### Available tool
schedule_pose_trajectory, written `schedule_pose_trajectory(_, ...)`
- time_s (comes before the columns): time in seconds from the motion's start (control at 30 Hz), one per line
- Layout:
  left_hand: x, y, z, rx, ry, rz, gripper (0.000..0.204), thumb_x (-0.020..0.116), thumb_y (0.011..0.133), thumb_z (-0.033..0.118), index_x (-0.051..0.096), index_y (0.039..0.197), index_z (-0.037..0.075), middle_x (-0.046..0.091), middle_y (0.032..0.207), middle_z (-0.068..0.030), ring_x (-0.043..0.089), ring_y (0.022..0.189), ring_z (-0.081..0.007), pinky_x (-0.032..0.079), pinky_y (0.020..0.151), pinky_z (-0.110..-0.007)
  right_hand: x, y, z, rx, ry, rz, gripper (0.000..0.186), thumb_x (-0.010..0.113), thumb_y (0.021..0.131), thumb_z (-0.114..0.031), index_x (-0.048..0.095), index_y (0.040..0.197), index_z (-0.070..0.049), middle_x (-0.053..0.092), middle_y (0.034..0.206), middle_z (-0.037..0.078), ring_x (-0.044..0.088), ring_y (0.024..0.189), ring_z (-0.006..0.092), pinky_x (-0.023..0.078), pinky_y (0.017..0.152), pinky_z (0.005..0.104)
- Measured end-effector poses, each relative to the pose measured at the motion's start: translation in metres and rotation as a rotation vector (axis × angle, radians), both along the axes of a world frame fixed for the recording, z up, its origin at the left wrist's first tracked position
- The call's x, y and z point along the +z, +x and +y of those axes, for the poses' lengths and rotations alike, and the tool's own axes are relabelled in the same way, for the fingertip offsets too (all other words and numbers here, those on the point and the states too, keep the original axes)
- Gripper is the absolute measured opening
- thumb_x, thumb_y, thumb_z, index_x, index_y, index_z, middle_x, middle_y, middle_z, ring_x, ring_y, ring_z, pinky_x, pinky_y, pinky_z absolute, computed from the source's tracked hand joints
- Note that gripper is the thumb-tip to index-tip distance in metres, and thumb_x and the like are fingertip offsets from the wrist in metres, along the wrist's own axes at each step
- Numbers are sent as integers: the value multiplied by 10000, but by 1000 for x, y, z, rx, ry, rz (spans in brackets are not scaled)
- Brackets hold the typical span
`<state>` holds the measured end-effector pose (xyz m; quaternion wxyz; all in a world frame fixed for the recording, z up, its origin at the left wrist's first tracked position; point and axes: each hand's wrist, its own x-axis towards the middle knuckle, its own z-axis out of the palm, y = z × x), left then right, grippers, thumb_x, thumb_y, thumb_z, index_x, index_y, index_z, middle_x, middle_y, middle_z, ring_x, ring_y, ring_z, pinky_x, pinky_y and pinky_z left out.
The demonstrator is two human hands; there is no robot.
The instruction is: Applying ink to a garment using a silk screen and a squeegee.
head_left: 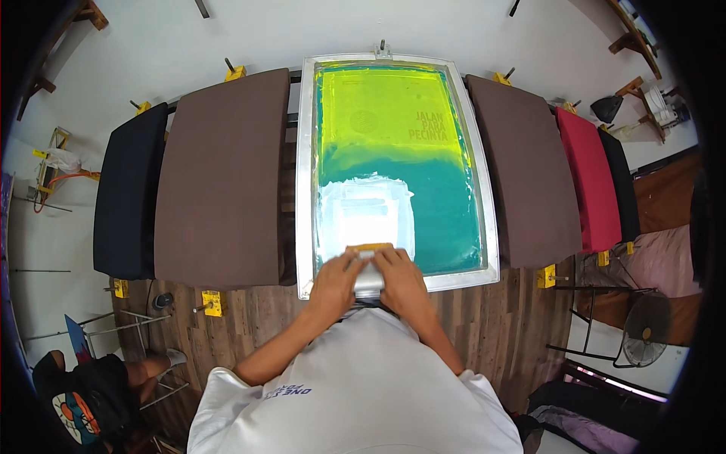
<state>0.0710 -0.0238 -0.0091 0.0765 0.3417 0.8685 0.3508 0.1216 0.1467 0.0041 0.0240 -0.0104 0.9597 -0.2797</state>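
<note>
A screen-printing frame (305, 174) with a pale metal rim lies in front of me. Its mesh is teal, with a yellow-green band (382, 102) across the far part and faint lettering in it. At the near left of the mesh is a patch of white ink (370, 212). Both hands grip a squeegee (368, 278) at the near end of that patch. My left hand (335, 284) curls over its left side and my right hand (404, 281) over its right. The squeegee's lower edge is hidden by my hands.
Brown fabric-covered boards (223, 178) flank the frame on both sides; a black board (132, 193) stands farther left, a red one (586, 178) farther right. Yellow clamps (215, 303) stick out at board ends. Another person (83, 397) is at lower left, a fan (646, 331) at right.
</note>
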Motion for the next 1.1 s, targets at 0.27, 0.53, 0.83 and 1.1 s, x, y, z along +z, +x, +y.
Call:
schedule_pose_trajectory(0.27, 20, -68, 26, -32, 44, -40, 427, 606, 660, -106, 706, 1058, 12, 683, 921, -235, 653, 856, -421, 521, 821, -473, 21, -67, 30, 36, 89, -63, 264, 659, 715, 0, 685, 969, -71, 668, 951, 138, 636, 920, 361, 541, 776, 472)
schedule_pose_trajectory(0.53, 10, -48, 18, -76, 12, -23, 559, 602, 615, -157, 613, 1163, -50, 614, 1069, -256, 607, 959, -464, 502, 846, -499, -7, -41, 16, -15, 68, 94, 447, 700, 631, 34, 608, 1057, -62, 582, 1074, 120, 581, 1023, 339, 538, 741, 430)
schedule_pose_trajectory(0.83, 46, -29, 12, -114, -62, -191, 473, 584, 652, -106, 683, 1102, -2, 679, 973, -244, 639, 878, -438, 514, 828, -471, 33, -22, 21, 100, -45, -180, 356, 710, 685, 11, 661, 1035, -36, 661, 993, 163, 639, 962, 349, 551, 784, 465)
schedule_pose_trajectory(1.1, 9, -74, 27, -95, 28, 48, 510, 585, 645, -168, 636, 1136, -36, 654, 1101, -248, 636, 976, -434, 510, 874, -475, -11, -68, 27, -14, 70, 66, 326, 639, 744, 12, 590, 1065, -20, 608, 1034, 156, 607, 1017, 337, 556, 742, 462)
